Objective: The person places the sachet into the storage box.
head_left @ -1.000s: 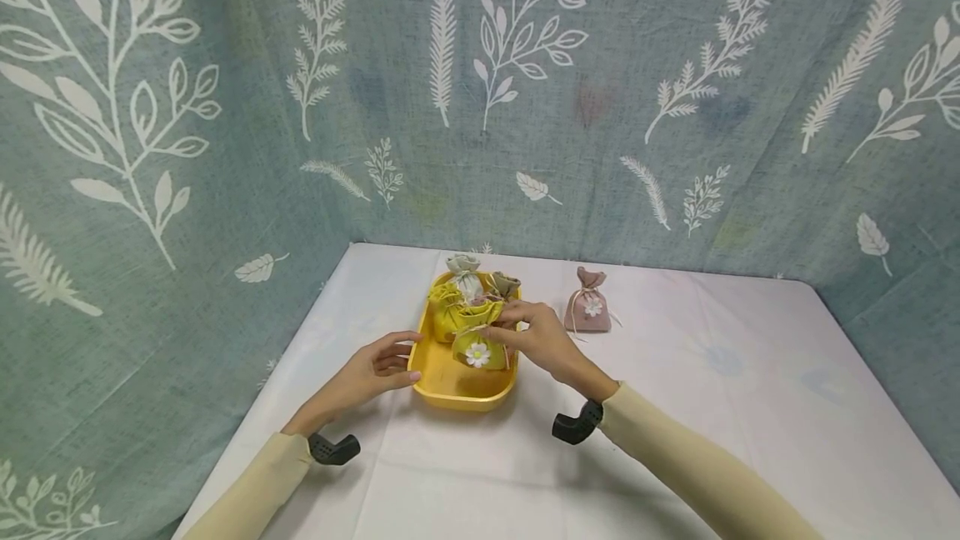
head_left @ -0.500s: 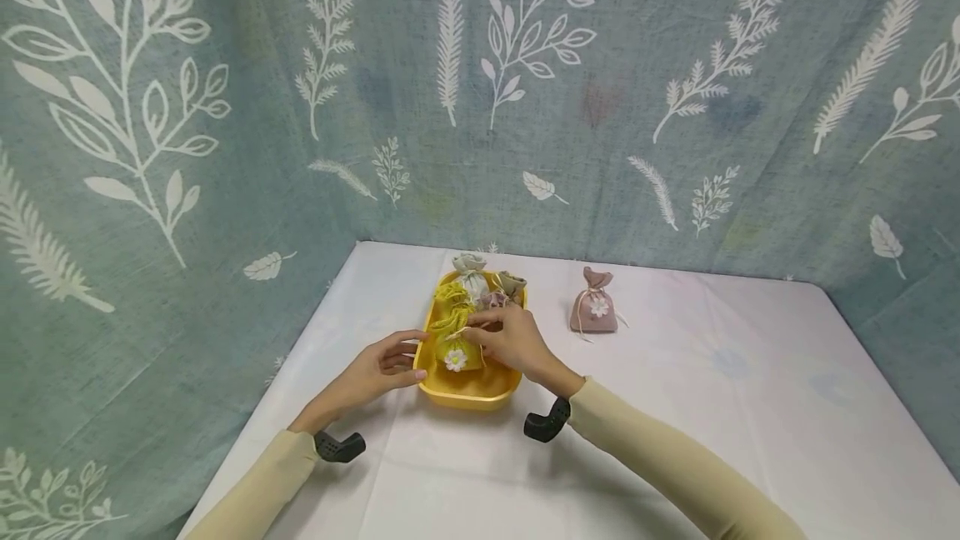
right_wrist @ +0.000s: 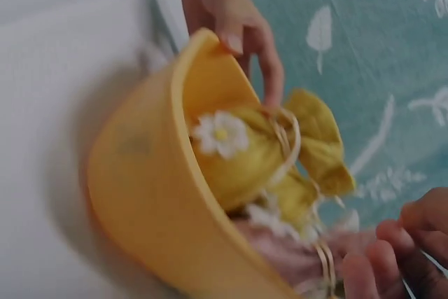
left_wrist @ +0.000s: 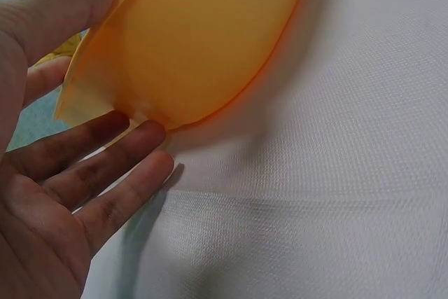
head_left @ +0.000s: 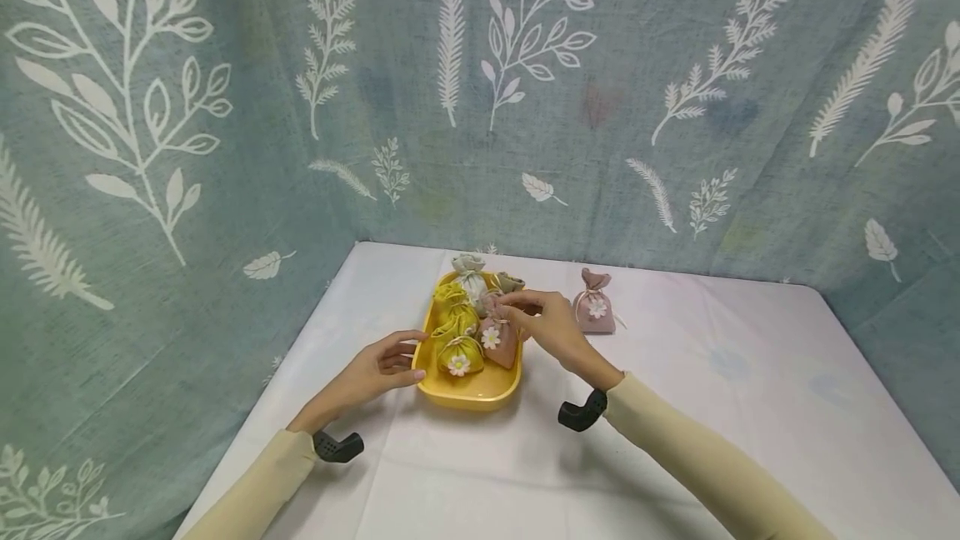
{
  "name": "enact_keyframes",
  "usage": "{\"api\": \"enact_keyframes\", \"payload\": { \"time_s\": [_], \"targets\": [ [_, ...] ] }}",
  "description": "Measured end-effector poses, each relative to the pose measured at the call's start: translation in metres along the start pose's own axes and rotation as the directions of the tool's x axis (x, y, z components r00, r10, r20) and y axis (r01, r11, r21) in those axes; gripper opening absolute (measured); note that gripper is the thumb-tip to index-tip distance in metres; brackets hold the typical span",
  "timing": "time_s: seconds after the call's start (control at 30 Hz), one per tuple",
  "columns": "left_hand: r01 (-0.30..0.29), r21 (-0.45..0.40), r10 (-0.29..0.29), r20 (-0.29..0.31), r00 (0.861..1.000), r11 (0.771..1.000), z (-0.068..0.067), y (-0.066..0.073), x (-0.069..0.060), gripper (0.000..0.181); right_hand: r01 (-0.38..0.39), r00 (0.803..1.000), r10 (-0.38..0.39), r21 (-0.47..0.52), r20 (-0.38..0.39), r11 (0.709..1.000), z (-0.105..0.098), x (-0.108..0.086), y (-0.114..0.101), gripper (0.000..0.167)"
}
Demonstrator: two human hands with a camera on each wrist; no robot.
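Observation:
A yellow plastic basket (head_left: 472, 402) stands on the table with several small drawstring pouches inside. My left hand (head_left: 375, 369) rests against its left side. In the left wrist view, relaxed fingers (left_wrist: 122, 155) lie by its outer wall, the thumb at the rim. My right hand (head_left: 555, 327) pinches the gathered top of a pink pouch (head_left: 501, 344) with a white flower, at the basket's right side. Left of it sits a yellow pouch (head_left: 459, 357) with a white flower, another yellow pouch (head_left: 450, 298) behind. The right wrist view is blurred near the fingertips.
At the basket's back are a pale grey pouch (head_left: 468, 273) and a brownish pouch (head_left: 510, 282), partly covered. Another pink pouch (head_left: 596, 307) stands on the white-covered table (head_left: 675, 407), right of the basket. Patterned cloth (head_left: 480, 107) hangs behind.
My right hand carried the front yellow pouch leftward inside the basket and let go of it. It then moved back right to the pink pouch there. My left hand stays at the basket.

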State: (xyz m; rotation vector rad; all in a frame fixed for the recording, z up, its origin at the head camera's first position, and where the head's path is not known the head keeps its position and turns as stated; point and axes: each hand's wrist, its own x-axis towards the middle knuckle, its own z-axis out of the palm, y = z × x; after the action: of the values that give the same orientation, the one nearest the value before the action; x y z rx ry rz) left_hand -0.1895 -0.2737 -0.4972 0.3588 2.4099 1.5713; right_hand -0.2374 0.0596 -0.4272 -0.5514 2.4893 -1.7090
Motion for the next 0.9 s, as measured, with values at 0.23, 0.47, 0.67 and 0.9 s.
{"api": "enact_keyframes", "payload": {
  "time_s": [0.23, 0.47, 0.67, 0.9],
  "targets": [
    [0.000, 0.014, 0.000, 0.019, 1.000, 1.000, -0.003, 0.001, 0.001, 0.067, -0.025, 0.998, 0.025, -0.009, -0.062, 1.000, -0.027, -0.001, 0.010, 0.026],
    [0.008, 0.013, -0.008, 0.018, 1.000, 1.000, -0.002, 0.001, 0.003, 0.067, -0.096, 0.988, 0.088, -0.060, -0.125, 0.994, -0.053, -0.001, 0.034, 0.028],
    [0.015, 0.009, -0.015, 0.014, 1.000, 1.000, -0.002, -0.001, 0.003, 0.065, -0.158, 0.975, 0.142, -0.082, -0.173, 0.984, -0.073, -0.004, 0.054, 0.034],
    [0.030, 0.008, -0.030, 0.006, 1.000, 1.000, -0.001, 0.004, 0.002, 0.064, -0.155, 0.968, 0.132, -0.096, -0.212, 0.983, -0.098, -0.007, 0.077, 0.034]
  ]
}}
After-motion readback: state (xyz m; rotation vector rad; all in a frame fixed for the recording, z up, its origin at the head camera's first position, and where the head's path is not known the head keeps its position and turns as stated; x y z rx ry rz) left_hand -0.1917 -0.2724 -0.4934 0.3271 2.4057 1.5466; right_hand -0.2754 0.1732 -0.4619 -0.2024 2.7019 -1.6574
